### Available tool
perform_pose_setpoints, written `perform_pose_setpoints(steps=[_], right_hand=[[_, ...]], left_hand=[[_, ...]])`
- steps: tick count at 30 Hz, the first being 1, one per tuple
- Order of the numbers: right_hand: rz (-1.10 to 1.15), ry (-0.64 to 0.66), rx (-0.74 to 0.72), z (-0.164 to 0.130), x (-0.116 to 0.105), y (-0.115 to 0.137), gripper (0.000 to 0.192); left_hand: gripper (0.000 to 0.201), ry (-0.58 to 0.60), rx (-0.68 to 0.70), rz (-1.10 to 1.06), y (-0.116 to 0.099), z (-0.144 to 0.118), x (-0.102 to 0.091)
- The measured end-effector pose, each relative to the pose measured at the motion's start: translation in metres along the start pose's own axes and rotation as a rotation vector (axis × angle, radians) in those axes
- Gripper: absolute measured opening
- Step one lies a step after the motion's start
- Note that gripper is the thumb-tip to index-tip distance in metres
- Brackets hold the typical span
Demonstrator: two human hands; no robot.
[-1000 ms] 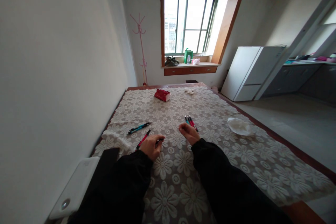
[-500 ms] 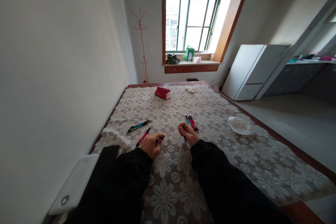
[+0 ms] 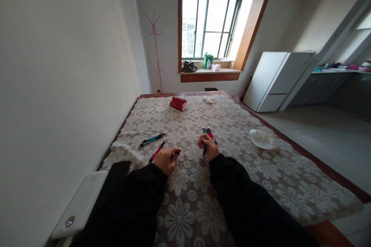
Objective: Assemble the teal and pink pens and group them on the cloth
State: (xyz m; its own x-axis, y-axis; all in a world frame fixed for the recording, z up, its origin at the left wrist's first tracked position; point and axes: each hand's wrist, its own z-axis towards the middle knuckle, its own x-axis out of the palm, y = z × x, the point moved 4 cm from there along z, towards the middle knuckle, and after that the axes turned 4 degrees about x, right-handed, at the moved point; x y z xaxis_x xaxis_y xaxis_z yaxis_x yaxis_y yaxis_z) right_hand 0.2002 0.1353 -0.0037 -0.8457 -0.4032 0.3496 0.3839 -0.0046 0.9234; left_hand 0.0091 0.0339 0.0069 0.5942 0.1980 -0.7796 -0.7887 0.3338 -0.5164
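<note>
Three pens [image 3: 209, 136] in my right hand [image 3: 209, 149], one pen [image 3: 155, 153] in my left hand [image 3: 165, 159], one blue pen [image 3: 152, 139] loose; one red box [image 3: 178, 104]; two tissues [image 3: 261, 139].

Table [image 3: 261, 185] fills lower centre. Two pens [image 3: 153, 139] lie left of centre; box [image 3: 178, 104] behind them at centre; crumpled tissue [image 3: 262, 139] right; cabinet [image 3: 275, 81] at right beyond the table.
</note>
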Motion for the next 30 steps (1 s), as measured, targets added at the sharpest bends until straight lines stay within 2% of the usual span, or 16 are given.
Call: perform_pose_setpoints(steps=[5,9,15,21,30], right_hand=[[0.167,0.089,0.106,0.000,0.002,0.000,0.017],[0.220,0.088,0.133,0.000,0.003,0.004,0.014],[0.144,0.057,0.137,-0.001,0.008,0.005,0.017],[0.058,0.045,0.063,0.000,0.010,0.002,0.028],[0.145,0.067,0.075,0.004,0.002,-0.007,0.048]], left_hand=[[0.028,0.013,0.014,-0.016,0.000,0.000,0.001],[0.028,0.018,0.015,-0.017,-0.001,0.000,0.001],[0.028,0.022,0.011,-0.030,-0.001,0.000,0.001],[0.027,0.016,0.015,-0.015,-0.002,0.000,0.000],[0.027,0.031,0.019,-0.001,-0.002,0.000,0.000]])
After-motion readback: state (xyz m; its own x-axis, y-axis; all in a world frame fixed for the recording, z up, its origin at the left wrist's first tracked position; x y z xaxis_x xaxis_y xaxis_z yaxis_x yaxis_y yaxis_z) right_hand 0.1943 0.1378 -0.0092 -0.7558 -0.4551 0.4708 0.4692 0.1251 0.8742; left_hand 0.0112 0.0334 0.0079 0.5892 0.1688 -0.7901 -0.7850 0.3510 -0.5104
